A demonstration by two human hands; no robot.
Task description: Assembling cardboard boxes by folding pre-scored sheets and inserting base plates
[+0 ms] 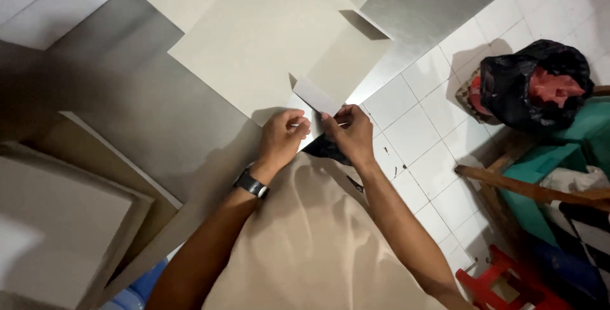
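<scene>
My left hand (282, 134) and my right hand (349, 132) meet over the near corner of a large beige cardboard sheet (254, 37). Between them they pinch a small white strip of paper or tape (316, 98) that sticks up and away from the fingers. A black watch (251, 185) sits on my left wrist. Beneath my forearms lies a tan cloth or paper sheet (311, 240). Something small and dark (324, 150) shows under my right hand; I cannot tell what it is.
Grey boards (159, 126) lie overlapped on the white tiled floor (419, 132). More beige boards (57, 221) are stacked at the left. At the right are a black plastic bag (521, 81) with red contents, a wooden stick (527, 188), green fabric and a red stool (502, 281).
</scene>
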